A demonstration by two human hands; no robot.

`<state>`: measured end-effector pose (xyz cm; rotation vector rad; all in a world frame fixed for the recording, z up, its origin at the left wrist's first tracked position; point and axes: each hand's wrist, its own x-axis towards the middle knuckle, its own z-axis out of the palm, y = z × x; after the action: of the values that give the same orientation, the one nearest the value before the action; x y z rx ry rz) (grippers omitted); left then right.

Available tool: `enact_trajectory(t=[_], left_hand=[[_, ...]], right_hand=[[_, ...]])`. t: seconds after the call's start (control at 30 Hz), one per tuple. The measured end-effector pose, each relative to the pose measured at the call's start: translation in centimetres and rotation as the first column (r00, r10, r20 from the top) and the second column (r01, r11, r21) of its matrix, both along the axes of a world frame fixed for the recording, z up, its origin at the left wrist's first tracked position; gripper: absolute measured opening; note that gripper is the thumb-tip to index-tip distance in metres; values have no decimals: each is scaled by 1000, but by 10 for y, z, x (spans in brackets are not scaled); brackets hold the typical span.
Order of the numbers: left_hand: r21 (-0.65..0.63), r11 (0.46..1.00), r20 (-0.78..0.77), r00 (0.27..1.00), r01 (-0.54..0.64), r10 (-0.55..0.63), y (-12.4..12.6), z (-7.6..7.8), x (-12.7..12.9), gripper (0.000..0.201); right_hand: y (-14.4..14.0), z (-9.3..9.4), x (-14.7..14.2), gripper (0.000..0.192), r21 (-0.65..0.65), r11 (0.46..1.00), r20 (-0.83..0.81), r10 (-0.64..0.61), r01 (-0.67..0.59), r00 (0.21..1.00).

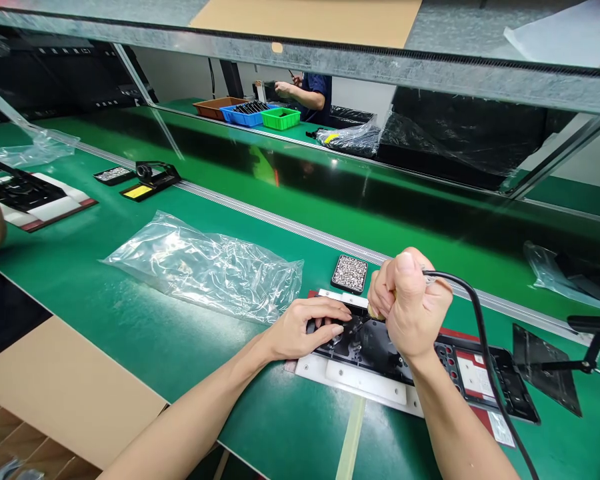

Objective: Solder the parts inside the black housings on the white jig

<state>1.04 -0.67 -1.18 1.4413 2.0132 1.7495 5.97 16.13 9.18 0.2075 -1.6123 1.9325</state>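
a corded tool (pixel 380 313) is gripped in the fisted right hand (pixel 413 307), tip down on the black part (pixel 375 347) seated in the white fixture (pixel 365 383); the part is pressed by the flat, closed fingers of the left hand (pixel 305 330). fastening seems in hand; a steady vertical tool is called for.

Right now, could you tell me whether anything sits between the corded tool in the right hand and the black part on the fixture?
Nothing visible does. The right hand grips the corded tool directly over the black part, and the left hand rests on that part's left end, beside the tool rather than under it. The tip itself is hidden.
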Motion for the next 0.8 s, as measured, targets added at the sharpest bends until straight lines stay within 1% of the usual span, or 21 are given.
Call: enact_trajectory(t=[0.13,0.37,0.53,0.7,0.8], left_hand=[[2,1000,5,1000,0,0,0,0,0,21],[2,1000,12,1000,0,0,0,-1,0,21],[3,1000,6,1000,-2,2,0,-1,0,21],[7,1000,13,1000,0,0,0,0,0,21],[8,1000,16,1000,6,-6,-1,-1,0,21]], right_hand=[[1,-1,0,51,13,1000,-3,0,0,1000],[1,1,0,48,-15,1000,3,22,-22,1000],[2,1,0,47,22,1000,10,17,-17,1000],[1,2,-1,51,-62,998,14,11,-11,1000],[-1,2,-1,54,-77,997,9,14,-13,1000]])
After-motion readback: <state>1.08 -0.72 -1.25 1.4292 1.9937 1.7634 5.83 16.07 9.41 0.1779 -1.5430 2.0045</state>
